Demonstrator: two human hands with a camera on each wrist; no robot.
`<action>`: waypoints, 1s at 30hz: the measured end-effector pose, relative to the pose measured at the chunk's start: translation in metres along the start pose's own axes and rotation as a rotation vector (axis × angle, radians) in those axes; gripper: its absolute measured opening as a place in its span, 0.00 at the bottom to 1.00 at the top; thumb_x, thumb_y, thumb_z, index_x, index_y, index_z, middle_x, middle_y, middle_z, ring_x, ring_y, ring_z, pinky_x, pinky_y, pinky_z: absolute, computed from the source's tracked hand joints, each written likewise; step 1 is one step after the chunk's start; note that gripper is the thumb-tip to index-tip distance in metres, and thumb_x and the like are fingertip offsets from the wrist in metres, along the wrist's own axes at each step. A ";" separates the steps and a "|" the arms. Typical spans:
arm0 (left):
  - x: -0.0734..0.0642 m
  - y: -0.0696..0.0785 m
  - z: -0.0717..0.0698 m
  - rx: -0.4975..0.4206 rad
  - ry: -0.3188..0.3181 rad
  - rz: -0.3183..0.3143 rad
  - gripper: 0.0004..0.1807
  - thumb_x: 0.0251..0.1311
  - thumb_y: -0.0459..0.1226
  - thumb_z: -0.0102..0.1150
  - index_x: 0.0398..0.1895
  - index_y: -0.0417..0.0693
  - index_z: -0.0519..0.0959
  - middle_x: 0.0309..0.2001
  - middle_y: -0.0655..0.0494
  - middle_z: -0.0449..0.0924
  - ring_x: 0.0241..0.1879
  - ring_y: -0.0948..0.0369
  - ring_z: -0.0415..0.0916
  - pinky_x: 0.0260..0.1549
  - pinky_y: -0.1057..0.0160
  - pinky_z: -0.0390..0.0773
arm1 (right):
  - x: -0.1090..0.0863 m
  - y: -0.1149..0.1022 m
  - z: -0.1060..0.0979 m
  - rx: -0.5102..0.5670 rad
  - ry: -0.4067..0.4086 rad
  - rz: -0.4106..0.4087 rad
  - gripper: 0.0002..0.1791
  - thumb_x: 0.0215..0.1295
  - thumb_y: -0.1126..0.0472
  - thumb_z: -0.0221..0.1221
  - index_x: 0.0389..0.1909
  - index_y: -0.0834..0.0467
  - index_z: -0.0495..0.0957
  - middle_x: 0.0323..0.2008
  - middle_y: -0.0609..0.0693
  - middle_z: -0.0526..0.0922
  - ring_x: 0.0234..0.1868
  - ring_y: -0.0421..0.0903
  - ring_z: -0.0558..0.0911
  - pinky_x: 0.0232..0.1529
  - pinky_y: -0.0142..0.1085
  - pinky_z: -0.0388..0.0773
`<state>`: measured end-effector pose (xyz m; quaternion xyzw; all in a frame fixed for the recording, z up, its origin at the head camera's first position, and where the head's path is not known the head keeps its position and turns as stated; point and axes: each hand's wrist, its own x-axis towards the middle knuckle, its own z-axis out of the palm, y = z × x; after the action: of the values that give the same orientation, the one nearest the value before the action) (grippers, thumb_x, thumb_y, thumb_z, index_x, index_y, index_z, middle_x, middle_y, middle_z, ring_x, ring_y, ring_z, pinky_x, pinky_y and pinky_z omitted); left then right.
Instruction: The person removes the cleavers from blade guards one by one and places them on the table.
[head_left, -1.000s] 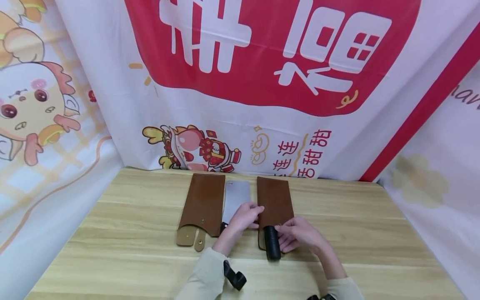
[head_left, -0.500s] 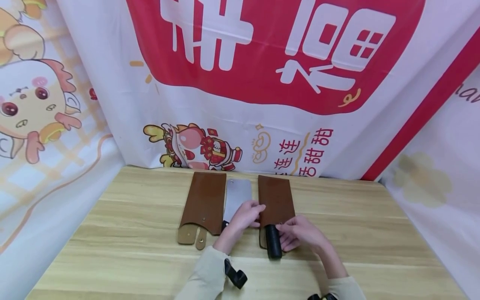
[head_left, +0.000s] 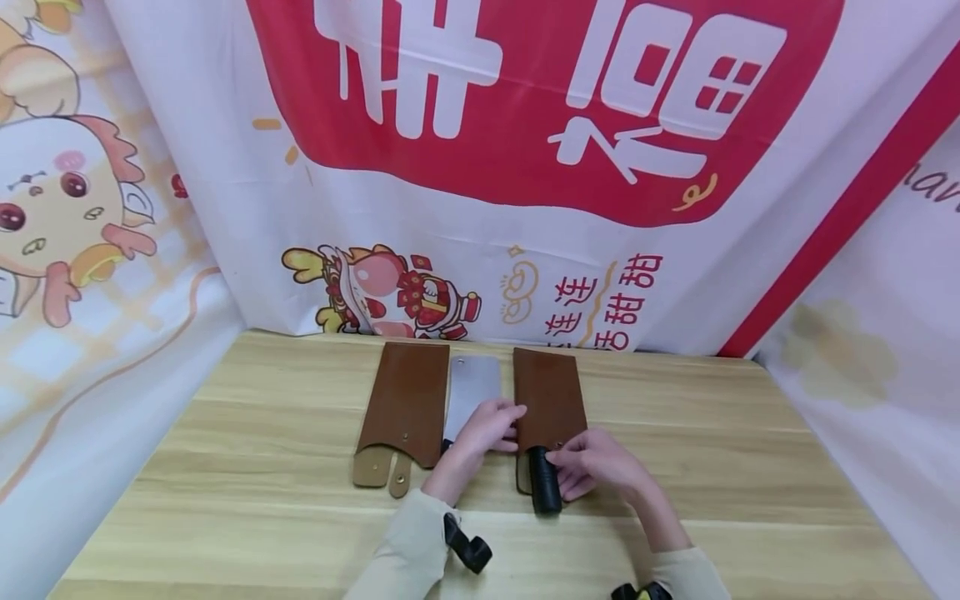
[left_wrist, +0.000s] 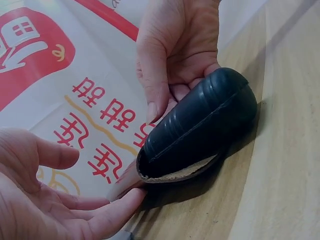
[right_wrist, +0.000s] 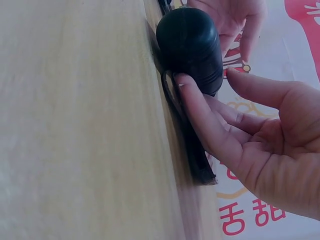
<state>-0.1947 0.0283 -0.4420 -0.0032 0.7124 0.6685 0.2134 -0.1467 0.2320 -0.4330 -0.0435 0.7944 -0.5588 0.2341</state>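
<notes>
A brown leather sheath (head_left: 551,396) lies right of centre on the table, and a black ribbed handle (head_left: 545,483) sticks out of its near end; whatever is inside is hidden. My left hand (head_left: 487,429) rests at the sheath's left edge with fingertips touching it, the thumb standing apart in the left wrist view. On the other side, my right hand (head_left: 600,462) is beside the handle. In the right wrist view its fairly straight fingers (right_wrist: 205,117) reach under the handle against a dark strap (right_wrist: 172,97), while the thumb stays apart from them.
Left of my left hand lies a cleaver with a bare silver blade (head_left: 474,387), its dark handle mostly behind my wrist. Further left is a second brown sheath (head_left: 405,400) with a tan flap and strap (head_left: 400,475). A printed cloth (head_left: 420,208) hangs behind the wooden table (head_left: 247,467).
</notes>
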 end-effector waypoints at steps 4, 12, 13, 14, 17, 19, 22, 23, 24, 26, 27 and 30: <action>-0.001 -0.001 0.002 0.008 -0.006 -0.020 0.28 0.75 0.41 0.56 0.68 0.27 0.68 0.64 0.32 0.72 0.58 0.39 0.77 0.49 0.52 0.86 | -0.001 0.000 0.003 -0.035 -0.003 -0.001 0.14 0.70 0.61 0.65 0.35 0.71 0.84 0.25 0.57 0.85 0.24 0.49 0.86 0.31 0.46 0.89; -0.001 -0.001 0.003 0.009 -0.007 -0.021 0.28 0.75 0.41 0.57 0.67 0.28 0.70 0.62 0.33 0.73 0.58 0.40 0.76 0.51 0.50 0.85 | 0.001 -0.002 0.007 -0.073 0.018 0.001 0.13 0.67 0.61 0.69 0.31 0.69 0.83 0.24 0.54 0.83 0.24 0.47 0.84 0.31 0.45 0.88; -0.001 0.000 0.002 0.004 -0.009 -0.021 0.28 0.75 0.41 0.57 0.66 0.28 0.70 0.62 0.33 0.73 0.58 0.39 0.76 0.51 0.50 0.85 | 0.001 -0.003 0.007 -0.082 0.022 0.001 0.13 0.66 0.61 0.69 0.31 0.69 0.83 0.23 0.54 0.83 0.24 0.47 0.84 0.30 0.45 0.88; 0.000 0.000 0.002 -0.006 -0.014 -0.021 0.28 0.75 0.41 0.56 0.67 0.27 0.69 0.63 0.32 0.73 0.59 0.39 0.76 0.52 0.49 0.84 | 0.002 -0.005 0.007 -0.090 0.029 0.002 0.13 0.66 0.61 0.70 0.30 0.68 0.83 0.23 0.54 0.83 0.23 0.47 0.84 0.30 0.45 0.88; 0.000 0.000 0.000 -0.043 -0.030 -0.024 0.30 0.75 0.41 0.56 0.70 0.26 0.66 0.66 0.30 0.70 0.60 0.38 0.75 0.54 0.48 0.83 | 0.002 -0.008 0.011 -0.122 0.061 0.012 0.14 0.63 0.61 0.72 0.27 0.67 0.80 0.23 0.54 0.83 0.23 0.47 0.84 0.29 0.44 0.88; 0.000 0.000 -0.001 -0.068 -0.041 -0.033 0.32 0.75 0.41 0.55 0.72 0.26 0.63 0.68 0.28 0.68 0.62 0.37 0.74 0.56 0.47 0.82 | 0.001 -0.010 0.015 -0.150 0.088 0.024 0.15 0.61 0.62 0.73 0.25 0.66 0.78 0.24 0.55 0.83 0.23 0.48 0.84 0.28 0.43 0.88; -0.001 0.000 -0.001 -0.083 -0.045 -0.043 0.34 0.75 0.41 0.55 0.74 0.26 0.61 0.69 0.27 0.66 0.62 0.37 0.73 0.56 0.47 0.81 | -0.001 -0.012 0.020 -0.187 0.132 0.046 0.16 0.58 0.63 0.74 0.24 0.65 0.76 0.25 0.56 0.83 0.23 0.49 0.85 0.26 0.43 0.87; -0.002 0.001 -0.001 -0.088 -0.044 -0.047 0.34 0.75 0.41 0.55 0.74 0.27 0.61 0.69 0.28 0.66 0.63 0.37 0.73 0.56 0.47 0.81 | -0.001 -0.013 0.022 -0.197 0.148 0.053 0.16 0.58 0.64 0.74 0.24 0.65 0.75 0.26 0.56 0.83 0.23 0.49 0.85 0.26 0.43 0.87; -0.002 0.001 -0.001 -0.092 -0.043 -0.047 0.34 0.75 0.41 0.55 0.74 0.27 0.61 0.69 0.28 0.66 0.62 0.38 0.73 0.56 0.48 0.81 | -0.001 -0.014 0.023 -0.207 0.167 0.055 0.15 0.57 0.65 0.73 0.24 0.65 0.75 0.27 0.56 0.83 0.23 0.49 0.85 0.26 0.43 0.87; -0.003 0.003 0.000 -0.110 -0.037 -0.046 0.34 0.76 0.41 0.54 0.75 0.28 0.61 0.70 0.30 0.66 0.62 0.39 0.74 0.56 0.49 0.82 | -0.002 -0.016 0.025 -0.222 0.210 0.066 0.14 0.56 0.66 0.72 0.24 0.64 0.74 0.27 0.56 0.82 0.22 0.48 0.84 0.25 0.42 0.87; -0.003 0.004 0.000 -0.121 -0.036 -0.044 0.34 0.76 0.41 0.54 0.75 0.28 0.61 0.70 0.30 0.66 0.62 0.39 0.74 0.56 0.49 0.82 | -0.002 -0.017 0.026 -0.229 0.233 0.071 0.14 0.55 0.66 0.72 0.24 0.64 0.74 0.27 0.56 0.81 0.22 0.47 0.83 0.25 0.42 0.86; -0.004 0.008 0.000 -0.161 -0.039 -0.042 0.34 0.76 0.41 0.53 0.75 0.28 0.60 0.70 0.31 0.66 0.62 0.39 0.73 0.56 0.49 0.82 | -0.005 -0.022 0.027 -0.305 0.291 0.078 0.13 0.55 0.65 0.71 0.24 0.62 0.74 0.26 0.55 0.79 0.21 0.46 0.81 0.24 0.40 0.84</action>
<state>-0.1931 0.0281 -0.4326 -0.0223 0.6520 0.7188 0.2402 -0.1354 0.2015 -0.4189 0.0337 0.8963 -0.4230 0.1289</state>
